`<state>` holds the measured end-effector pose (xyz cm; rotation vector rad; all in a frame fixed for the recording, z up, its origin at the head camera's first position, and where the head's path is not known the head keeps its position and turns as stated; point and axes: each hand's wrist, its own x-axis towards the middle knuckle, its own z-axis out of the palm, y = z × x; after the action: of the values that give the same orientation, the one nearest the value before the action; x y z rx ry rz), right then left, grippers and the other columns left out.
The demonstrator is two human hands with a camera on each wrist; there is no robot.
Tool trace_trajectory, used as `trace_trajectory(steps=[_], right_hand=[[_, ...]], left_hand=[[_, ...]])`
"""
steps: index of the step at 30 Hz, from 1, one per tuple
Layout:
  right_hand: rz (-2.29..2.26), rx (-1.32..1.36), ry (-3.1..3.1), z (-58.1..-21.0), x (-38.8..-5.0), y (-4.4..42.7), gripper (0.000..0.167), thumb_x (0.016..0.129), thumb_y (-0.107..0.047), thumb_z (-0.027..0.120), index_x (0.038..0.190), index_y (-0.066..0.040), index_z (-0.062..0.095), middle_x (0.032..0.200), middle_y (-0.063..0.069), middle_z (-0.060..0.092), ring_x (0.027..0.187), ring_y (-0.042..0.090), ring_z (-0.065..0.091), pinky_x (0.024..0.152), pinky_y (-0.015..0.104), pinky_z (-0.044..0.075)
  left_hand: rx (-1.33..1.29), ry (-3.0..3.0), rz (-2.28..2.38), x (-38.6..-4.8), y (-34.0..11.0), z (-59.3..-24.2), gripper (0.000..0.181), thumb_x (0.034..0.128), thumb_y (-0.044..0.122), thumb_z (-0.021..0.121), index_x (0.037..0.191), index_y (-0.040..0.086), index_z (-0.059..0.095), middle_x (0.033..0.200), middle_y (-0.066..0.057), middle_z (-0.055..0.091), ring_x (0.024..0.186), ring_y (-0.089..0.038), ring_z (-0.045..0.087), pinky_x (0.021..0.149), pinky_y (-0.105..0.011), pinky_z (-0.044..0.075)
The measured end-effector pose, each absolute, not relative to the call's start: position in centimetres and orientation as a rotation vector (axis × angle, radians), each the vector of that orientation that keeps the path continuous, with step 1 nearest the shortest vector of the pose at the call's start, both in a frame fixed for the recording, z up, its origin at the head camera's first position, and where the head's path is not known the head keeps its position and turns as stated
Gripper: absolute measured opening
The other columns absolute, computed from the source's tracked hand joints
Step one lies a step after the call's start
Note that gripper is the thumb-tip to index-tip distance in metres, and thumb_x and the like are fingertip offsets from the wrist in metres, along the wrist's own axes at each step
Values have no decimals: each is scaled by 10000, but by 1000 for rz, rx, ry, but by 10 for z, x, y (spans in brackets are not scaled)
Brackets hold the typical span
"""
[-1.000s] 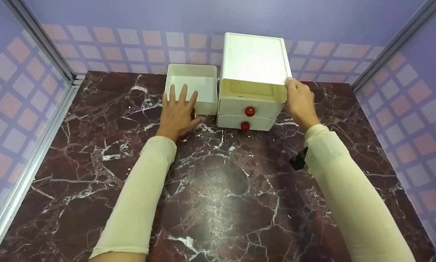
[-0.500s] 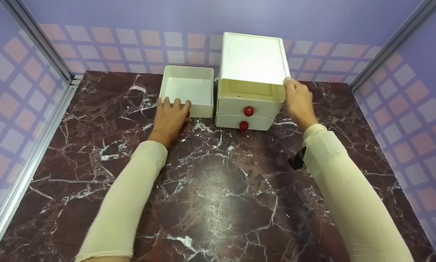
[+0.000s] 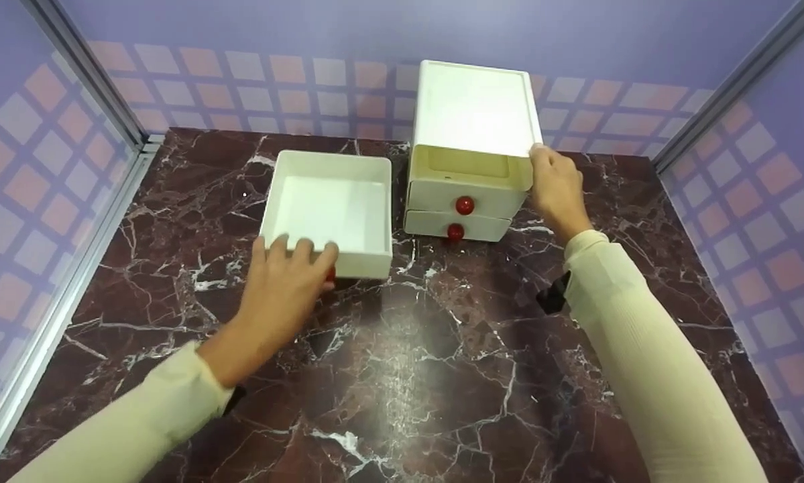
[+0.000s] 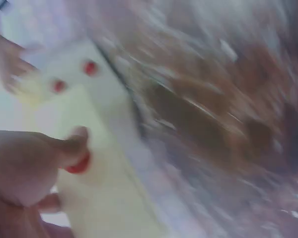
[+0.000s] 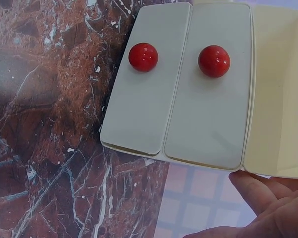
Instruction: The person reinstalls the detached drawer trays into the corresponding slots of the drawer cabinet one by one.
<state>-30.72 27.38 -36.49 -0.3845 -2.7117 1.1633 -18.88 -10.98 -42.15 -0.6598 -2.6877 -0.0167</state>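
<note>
A white drawer (image 3: 328,208), pulled out of its cabinet, lies on the dark marbled tabletop with its inside bare. My left hand (image 3: 277,288) grips its front wall, fingertips over the rim and thumb by the red knob (image 4: 79,164) in the blurred left wrist view. To the right stands the white drawer cabinet (image 3: 479,107). Its top slot (image 3: 469,164) has no drawer in it. My right hand (image 3: 557,191) holds the cabinet at its upper right front edge; in the right wrist view, fingers (image 5: 258,191) rest against that side wall.
Below the slot sit two closed drawers with red knobs (image 3: 465,205). Purple walls with pink and white squares stand behind and at both sides. White specks and veins mark the tabletop (image 3: 408,376).
My left hand has gone from spread fingers above the drawer to gripping its front, and the drawer has moved toward me and left. My right hand stays at the cabinet.
</note>
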Motion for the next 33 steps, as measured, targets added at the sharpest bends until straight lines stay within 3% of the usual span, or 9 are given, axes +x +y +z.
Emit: trace_trajectory(steps=[6,9,12,16,23,28,33], right_hand=[[1186,-414,-2693,-366,-307,278,502,1040,-528,275,874,-135,539,960,119,587,973,262,535,785,320,428],[1202,-428,-2693,-366,-307,280,535,1043,-530,272,957,-107,589,1023,125,623,988,260,537,794,320,431],[1231,-438,-2705,-366,-307,283,555,1045,-540,278,1017,-106,623,1110,132,647,1027,255,541,820,316,434],[1326,-443,-2699,-363,-308,287,565,1045,-539,327,1094,-97,674,1196,131,638,1055,230,539,848,308,445],[1516,-410,-2659,-361,-306,290,613,1053,-498,396,1306,-8,665,1284,128,619,1200,204,525,1088,317,403],[1532,-388,-2661,-360,-306,287,610,1059,-494,395,1324,-11,657,1301,119,615,1206,192,519,1117,337,395],[1516,-382,-2672,-358,-307,285,612,1061,-498,387,1360,-27,639,1311,114,607,1214,195,512,1111,336,394]], left_hand=[[-714,-2649,83,-125,-79,-399,457,873,419,739,1207,143,593,1029,-188,728,995,-449,699,919,-650,560],[-765,-2638,88,-108,-62,-395,464,876,434,738,1223,156,606,1038,-191,737,1013,-454,704,900,-653,570],[-827,-2630,107,-97,-46,-393,482,853,347,804,1250,162,602,1051,-196,741,1018,-456,711,885,-650,578],[-904,-2620,143,-89,-24,-393,544,810,253,838,1283,177,581,1076,-180,744,1031,-437,722,887,-629,586],[-941,-2503,223,-89,16,-395,536,792,318,840,1252,204,590,1054,-125,765,1024,-390,742,871,-596,604],[-898,-2446,235,-93,29,-397,436,823,282,808,1204,217,606,1018,-97,771,1004,-369,751,869,-580,611],[-876,-2482,238,-94,29,-395,455,828,287,804,1225,212,594,1047,-105,769,1026,-379,743,894,-595,598]])
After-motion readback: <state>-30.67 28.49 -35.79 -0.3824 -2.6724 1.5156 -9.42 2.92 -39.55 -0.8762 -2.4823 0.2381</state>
